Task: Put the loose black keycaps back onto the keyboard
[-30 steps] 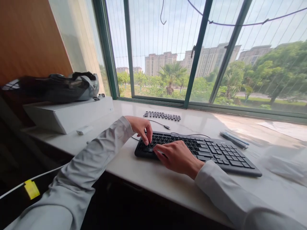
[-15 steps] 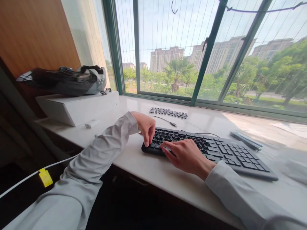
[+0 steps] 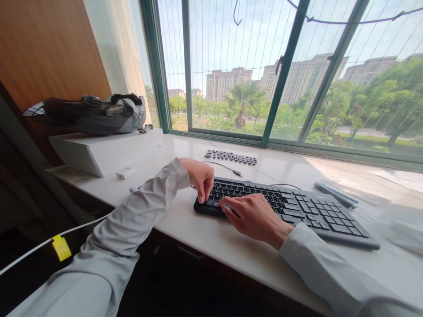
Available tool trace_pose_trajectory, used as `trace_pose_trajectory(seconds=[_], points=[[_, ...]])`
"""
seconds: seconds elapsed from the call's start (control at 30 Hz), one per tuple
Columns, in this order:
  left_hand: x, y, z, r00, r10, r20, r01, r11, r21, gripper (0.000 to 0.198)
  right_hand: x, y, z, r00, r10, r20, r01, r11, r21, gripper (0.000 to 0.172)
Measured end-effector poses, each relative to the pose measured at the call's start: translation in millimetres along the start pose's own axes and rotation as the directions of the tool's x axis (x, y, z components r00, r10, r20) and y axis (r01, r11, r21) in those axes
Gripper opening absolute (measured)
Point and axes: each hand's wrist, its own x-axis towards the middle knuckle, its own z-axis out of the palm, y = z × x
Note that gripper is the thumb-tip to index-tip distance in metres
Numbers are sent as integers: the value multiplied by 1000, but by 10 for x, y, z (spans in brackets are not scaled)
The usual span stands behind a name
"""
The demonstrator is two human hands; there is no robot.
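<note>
L hand (image 3: 200, 175) nearer kbd corner (image 3: 198, 208), bent

Left hand (image 3: 201, 176) | shifted leftward | now at keyboard (image 3: 291, 207) near-left corner

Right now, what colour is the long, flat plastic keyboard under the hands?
The keyboard looks black, greyer toward its right end; best seen in the head view.

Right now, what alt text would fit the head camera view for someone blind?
A person's left hand and right hand are at the left part of a partly bare black keyboard. Loose keycaps lie in rows behind it, before a window.
</note>
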Motion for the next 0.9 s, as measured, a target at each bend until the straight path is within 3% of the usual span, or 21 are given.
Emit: trace_pose_trajectory(seconds=[0.3, 0.67, 0.9], points=[[-39, 39, -8, 1000, 7, 1, -7, 999, 52, 26, -5, -5, 1, 1000, 14, 3, -14, 1000, 21, 27], [88, -144, -36, 995, 53, 79, -51, 998, -35, 27, -9, -10, -21, 999, 28, 27, -28, 1000, 13, 29], [52, -61, -11, 998, -58, 1, 58, 998, -14, 32, -8, -7, -10, 999, 46, 28, -46, 999, 9, 27]])
